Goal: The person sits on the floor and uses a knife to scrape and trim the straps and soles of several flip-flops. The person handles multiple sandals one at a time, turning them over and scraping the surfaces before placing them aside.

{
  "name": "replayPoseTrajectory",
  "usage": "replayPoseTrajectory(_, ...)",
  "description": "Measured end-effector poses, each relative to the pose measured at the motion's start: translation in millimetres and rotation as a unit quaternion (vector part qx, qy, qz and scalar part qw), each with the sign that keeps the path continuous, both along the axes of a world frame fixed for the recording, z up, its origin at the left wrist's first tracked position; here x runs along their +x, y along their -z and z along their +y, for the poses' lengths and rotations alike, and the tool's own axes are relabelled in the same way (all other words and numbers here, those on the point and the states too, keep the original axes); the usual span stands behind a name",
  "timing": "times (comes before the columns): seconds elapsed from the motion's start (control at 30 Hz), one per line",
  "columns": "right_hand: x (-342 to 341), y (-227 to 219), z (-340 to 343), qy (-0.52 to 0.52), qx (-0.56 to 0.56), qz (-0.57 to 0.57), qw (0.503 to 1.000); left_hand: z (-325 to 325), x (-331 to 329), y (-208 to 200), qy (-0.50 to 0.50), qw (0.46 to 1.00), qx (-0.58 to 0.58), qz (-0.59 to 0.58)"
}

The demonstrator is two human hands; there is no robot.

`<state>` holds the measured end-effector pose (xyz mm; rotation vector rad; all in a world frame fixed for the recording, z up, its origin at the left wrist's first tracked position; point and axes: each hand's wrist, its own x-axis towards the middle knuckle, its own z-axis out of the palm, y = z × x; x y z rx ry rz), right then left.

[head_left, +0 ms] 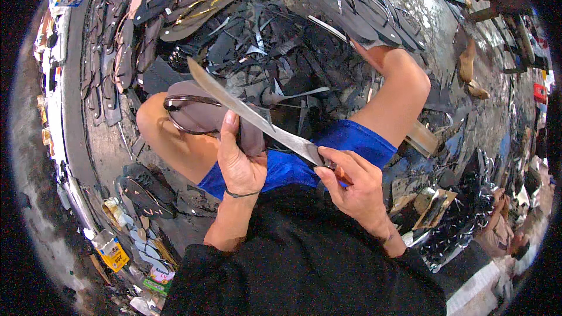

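My left hand [241,164] is closed around a grey-brown flip-flop [196,108] with a dark shiny strap. Its thumb lies up along the sandal's near part, and the fingers are hidden beneath. In my right hand [354,184] is the handle end of a long knife [257,116], pinched between thumb and fingers. The curved blade slants up to the left, passing over the sandal; whether it touches the sandal I cannot tell.
Rows of finished-looking sandals [202,14] lie at the far left, more sandals [357,14] at the far right. Black offcuts [257,41] cover the ground between my legs. A dark sandal pair [146,192] and a yellow box [111,250] sit at near left, a wooden block [421,138] right.
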<state>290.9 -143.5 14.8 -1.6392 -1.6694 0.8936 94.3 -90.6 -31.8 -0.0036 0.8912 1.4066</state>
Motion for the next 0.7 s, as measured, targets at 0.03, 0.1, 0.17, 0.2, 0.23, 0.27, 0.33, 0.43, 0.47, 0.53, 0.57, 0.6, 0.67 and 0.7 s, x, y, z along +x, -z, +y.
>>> replayPoseTrajectory(0.03, 0, -5, -1, -0.007, -0.021, -0.012, 1.0, -3, 0, 1, 0.011, 1.0, 0.008, 0.002)
replayPoseTrajectory(0.1, -2, -10, -1, -0.007, -0.036, -0.003, 0.999, -7, 2, 1, -0.006, 0.999, -0.018, 0.027)
replayPoseTrajectory(0.17, -7, -11, 0, -0.007, -0.035, 0.008, 0.999, -12, -2, 3, 0.005, 0.999, -0.019, 0.039)
replayPoseTrajectory(0.2, -9, -11, 0, -0.006, -0.03, 0.011, 0.999, -14, 0, 4, 0.008, 0.999, 0.025, 0.039)
replayPoseTrajectory(0.23, -11, -10, 0, -0.004, -0.025, 0.015, 1.0, -17, -2, 5, 0.009, 0.999, 0.023, 0.037)
replayPoseTrajectory(0.27, -13, -12, 2, -0.004, -0.018, 0.012, 1.0, -18, -4, 6, 0.01, 0.999, 0.023, 0.031)
replayPoseTrajectory(0.33, -16, -11, 4, -0.004, -0.005, 0.012, 1.0, -19, -6, 6, 0.011, 0.999, 0.025, 0.019)
replayPoseTrajectory(0.43, -21, -11, 9, -0.006, 0.035, 0.009, 0.999, -17, -6, 6, 0.008, 0.999, 0.044, 0.006)
replayPoseTrajectory(0.47, -22, -10, 10, -0.005, 0.033, 0.013, 0.999, -16, -6, 6, 0.008, 0.998, 0.059, 0.012)
replayPoseTrajectory(0.53, -24, -10, 11, -0.002, 0.03, 0.021, 0.999, -15, -6, 6, 0.006, 0.997, 0.075, 0.011)
replayPoseTrajectory(0.57, -25, -10, 13, -0.003, 0.025, 0.03, 0.999, -15, -6, 7, 0.003, 0.997, 0.075, 0.004)
replayPoseTrajectory(0.6, -26, -11, 15, -0.006, 0.021, 0.038, 0.999, -16, -6, 8, -0.001, 0.997, 0.075, -0.002)
replayPoseTrajectory(0.67, -27, -12, 18, -0.013, 0.011, 0.048, 0.999, -17, -2, 7, 0.002, 0.998, 0.064, 0.025)
replayPoseTrajectory(0.7, -28, -12, 20, -0.015, 0.004, 0.049, 0.999, -18, 0, 7, 0.005, 0.998, 0.058, 0.038)
